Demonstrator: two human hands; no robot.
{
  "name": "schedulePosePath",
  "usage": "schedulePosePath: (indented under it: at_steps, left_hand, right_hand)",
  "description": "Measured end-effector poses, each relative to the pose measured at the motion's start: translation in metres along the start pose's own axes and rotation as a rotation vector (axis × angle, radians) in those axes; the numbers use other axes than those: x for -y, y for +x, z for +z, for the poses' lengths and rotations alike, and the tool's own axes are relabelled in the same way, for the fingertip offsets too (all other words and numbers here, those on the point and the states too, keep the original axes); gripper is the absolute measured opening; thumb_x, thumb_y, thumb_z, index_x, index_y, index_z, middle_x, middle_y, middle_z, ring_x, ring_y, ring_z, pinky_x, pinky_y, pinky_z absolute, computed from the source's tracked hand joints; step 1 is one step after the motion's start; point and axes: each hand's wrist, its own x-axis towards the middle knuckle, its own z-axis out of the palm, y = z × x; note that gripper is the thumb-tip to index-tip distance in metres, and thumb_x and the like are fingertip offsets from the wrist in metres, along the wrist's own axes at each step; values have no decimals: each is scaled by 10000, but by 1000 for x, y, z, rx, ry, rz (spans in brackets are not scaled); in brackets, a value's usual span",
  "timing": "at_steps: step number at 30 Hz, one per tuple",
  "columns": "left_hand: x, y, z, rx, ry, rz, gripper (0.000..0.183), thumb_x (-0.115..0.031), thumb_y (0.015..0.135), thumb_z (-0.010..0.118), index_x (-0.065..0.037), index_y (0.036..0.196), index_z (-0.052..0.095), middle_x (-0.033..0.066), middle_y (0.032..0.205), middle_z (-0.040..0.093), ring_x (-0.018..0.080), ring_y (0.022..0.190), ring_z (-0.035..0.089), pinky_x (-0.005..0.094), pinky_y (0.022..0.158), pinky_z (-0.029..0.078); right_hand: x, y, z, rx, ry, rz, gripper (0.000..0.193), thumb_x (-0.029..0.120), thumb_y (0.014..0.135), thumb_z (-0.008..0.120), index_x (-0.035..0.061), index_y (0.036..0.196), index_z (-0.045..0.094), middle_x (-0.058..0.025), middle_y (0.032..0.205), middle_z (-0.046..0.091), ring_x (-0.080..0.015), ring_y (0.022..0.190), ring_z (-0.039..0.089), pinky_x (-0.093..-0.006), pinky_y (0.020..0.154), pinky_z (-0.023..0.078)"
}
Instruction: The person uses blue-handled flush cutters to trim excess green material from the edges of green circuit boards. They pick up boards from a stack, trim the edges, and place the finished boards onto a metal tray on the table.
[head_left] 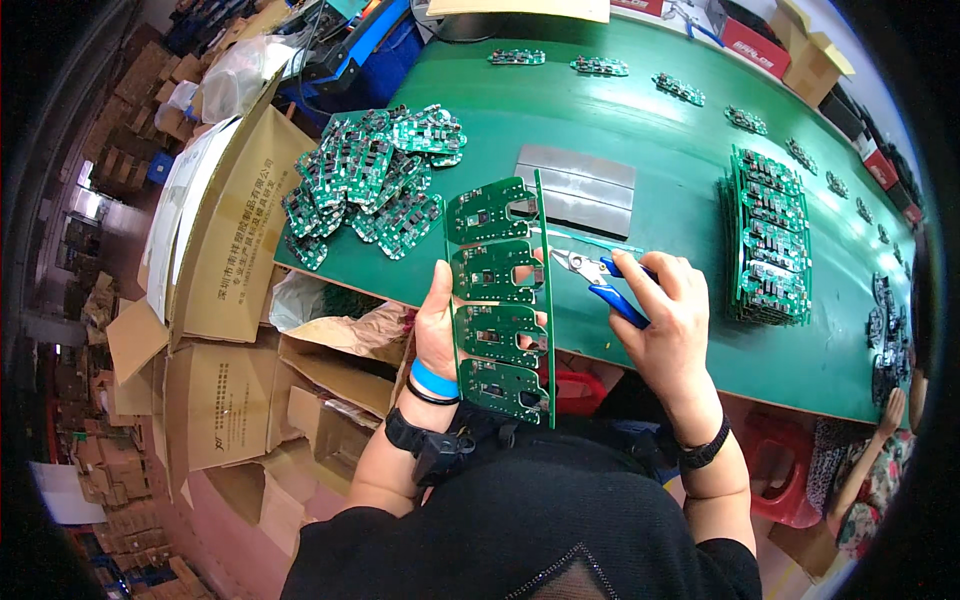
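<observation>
My left hand grips a green panel of joined circuit boards by its left side, tilted up in front of me; some of its fingers are hidden behind the panel. In my right hand are blue-handled side cutters, their jaws pointing at the panel's right edge strip. Whether the jaws touch that strip I cannot tell. Beyond the cutters, a thin green strip lies on the table beside a grey metal plate. A heap of separate circuit boards lies to the left.
A tall stack of board panels stands on the green table at right. Several single boards form a row along the far side. Open cardboard boxes crowd the left. Another person's hand rests at the table's right end, near dark parts.
</observation>
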Motion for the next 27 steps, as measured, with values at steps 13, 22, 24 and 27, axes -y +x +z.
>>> schedulePosePath:
  at_steps: [13,22,24,27]
  left_hand:
    - [-5,7,12,-209,307,20,731,-596,964,258,-47,1446,267,229,1407,398,399,1086,585,536,862,530]
    - [9,16,30,-232,729,169,510,-421,1030,221,-95,1418,281,153,1319,490,249,1146,569,386,911,530]
    - [8,15,31,-224,775,173,504,-410,1032,227,-86,1415,280,149,1315,493,236,1142,572,369,912,528]
    - [7,14,32,-215,797,171,500,-398,1034,239,-75,1413,282,144,1313,497,226,1134,577,357,915,523]
  right_hand:
    - [-2,-4,-14,-84,59,76,618,108,596,718,90,1201,594,-135,1069,542,-321,1019,516,-428,920,375]
    - [19,9,-6,10,-36,-43,611,113,603,698,83,1204,590,-112,1085,530,-311,1044,506,-438,959,346]
    - [20,10,-6,11,-50,-49,616,112,598,697,86,1204,589,-111,1085,530,-308,1046,507,-438,961,345]
    - [20,10,-7,25,-79,-66,646,133,593,715,103,1222,576,-105,1095,528,-297,1052,504,-435,953,344]
